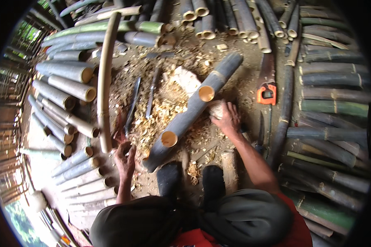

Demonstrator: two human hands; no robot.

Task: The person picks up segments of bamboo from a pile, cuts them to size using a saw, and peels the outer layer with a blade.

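Note:
A dark bamboo pole (185, 117) lies aslant on the ground before me, with two round holes cut in its upper side. Just right of its middle, my right hand (228, 119) is closed round a pale, rough rounded block (217, 109); stone or wood, I cannot tell. My left hand (125, 157) is left of the pole's near end, its fingers curled; whatever they may hold is hidden. Beyond it lie a long dark blade (132, 103) and a thin chisel-like tool (153, 92). A whitish chunk (185, 80) rests against the pole's far side.
Wood chips (146, 133) litter the ground. An orange-handled saw (266, 92) and a dark knife (260, 131) lie to the right. One long pale pole (108, 82) stands out at left. Cut bamboo (70, 88) is stacked at left, far side and right. A short log (229, 168) is beside my foot.

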